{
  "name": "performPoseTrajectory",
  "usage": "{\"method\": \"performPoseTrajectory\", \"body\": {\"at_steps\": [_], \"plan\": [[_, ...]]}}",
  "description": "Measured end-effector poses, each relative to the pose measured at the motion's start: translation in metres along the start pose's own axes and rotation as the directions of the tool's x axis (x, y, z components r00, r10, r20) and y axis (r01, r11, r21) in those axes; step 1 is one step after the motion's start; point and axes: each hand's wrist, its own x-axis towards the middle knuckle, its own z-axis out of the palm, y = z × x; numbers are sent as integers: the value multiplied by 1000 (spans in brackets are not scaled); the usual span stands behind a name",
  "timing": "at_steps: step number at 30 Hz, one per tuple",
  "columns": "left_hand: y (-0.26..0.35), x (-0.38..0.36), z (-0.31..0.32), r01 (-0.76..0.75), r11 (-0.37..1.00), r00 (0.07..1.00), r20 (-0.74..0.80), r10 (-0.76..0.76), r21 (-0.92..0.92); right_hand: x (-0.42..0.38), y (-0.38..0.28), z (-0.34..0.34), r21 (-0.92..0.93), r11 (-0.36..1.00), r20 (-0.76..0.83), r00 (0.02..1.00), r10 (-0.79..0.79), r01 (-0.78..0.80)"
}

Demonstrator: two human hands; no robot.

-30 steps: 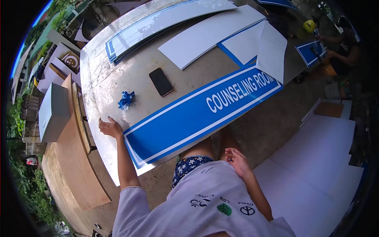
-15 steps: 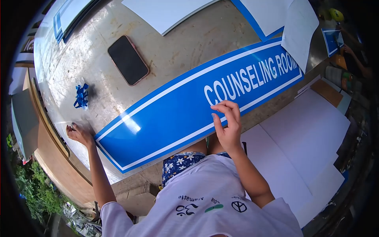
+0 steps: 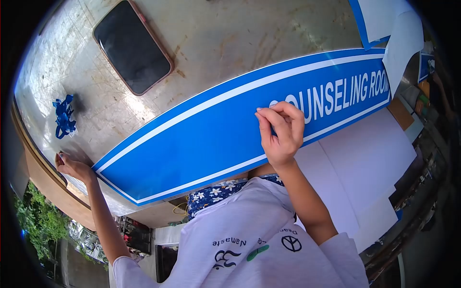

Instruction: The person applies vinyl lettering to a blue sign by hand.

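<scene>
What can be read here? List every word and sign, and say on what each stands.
"COUNSELING ROOM": blue sign; right hand partly covers the first letters, a white sheet overlaps the end.
"Namaste": shirt, upside down in view.
Om symbol and peace symbol: same shirt.
Words by the peace symbol and green leaf print: folded, not fully legible.
Small blue panel, far right: too small to read.

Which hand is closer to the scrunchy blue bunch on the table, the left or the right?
Left. The left hand is just on the near side of the blue bunch, not touching it. The right hand is far to its right, over the sign.
</scene>
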Motion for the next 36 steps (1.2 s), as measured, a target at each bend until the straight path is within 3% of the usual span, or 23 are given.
{"method": "performPoseTrajectory", "body": {"at_steps": [7, 26, 36], "plan": [[-8, 4, -2, -49, 999, 999, 2, 49, 8, 1, -2, 0, -14, 999, 7, 999, -45, 45], [-5, 4, -1, 2, 1000, 1000, 13, -2, -2, 2, -2, 1, -68, 993, 5, 995, -100, 101], [3, 1, 1, 27, 1000, 1000, 11, -27, 0, 2, 0, 8, -43, 997, -49, 997, -62, 60]]}}
